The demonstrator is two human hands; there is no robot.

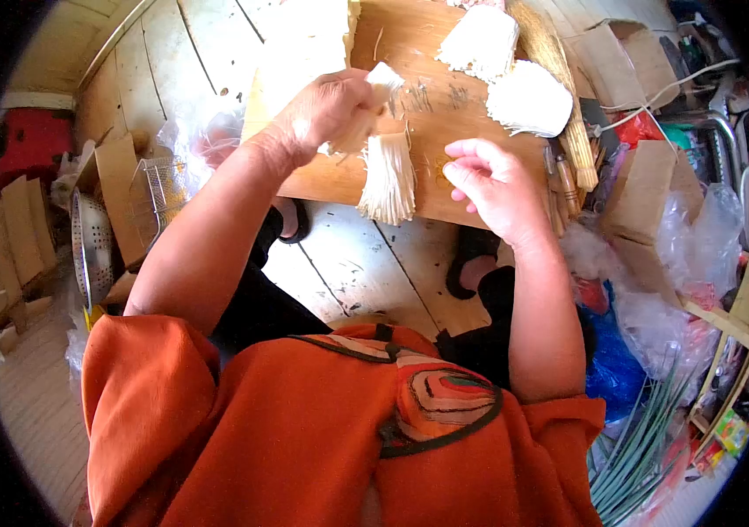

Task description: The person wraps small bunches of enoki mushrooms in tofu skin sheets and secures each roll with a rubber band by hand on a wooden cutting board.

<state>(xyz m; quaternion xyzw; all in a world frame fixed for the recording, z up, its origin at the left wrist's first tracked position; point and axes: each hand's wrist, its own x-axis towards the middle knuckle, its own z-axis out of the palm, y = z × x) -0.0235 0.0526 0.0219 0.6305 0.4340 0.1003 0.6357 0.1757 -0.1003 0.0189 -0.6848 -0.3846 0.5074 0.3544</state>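
Observation:
My left hand (332,107) is closed over the wooden board, around a pale piece (384,81) that sticks out past the fingers. I cannot make out whether it is one piece with the bundle of thin whitish strips (388,180) just below, whose frayed ends hang towards the board's near edge. My right hand (499,186) hovers at the right of that bundle, thumb and fingers apart, with nothing visible in them. Two white frayed-edged bundles (528,98) lie at the board's far right. At the far left lies a large pale mass (304,48), partly behind my left hand.
Beneath is a wooden board (453,198). Long yellowish stalks (559,79) and wooden-handled tools (565,186) line its right side. Cardboard (642,189), clear plastic bags (655,325) and green stalks (642,448) crowd the right. A metal colander (92,246) and a wire basket (162,189) stand left.

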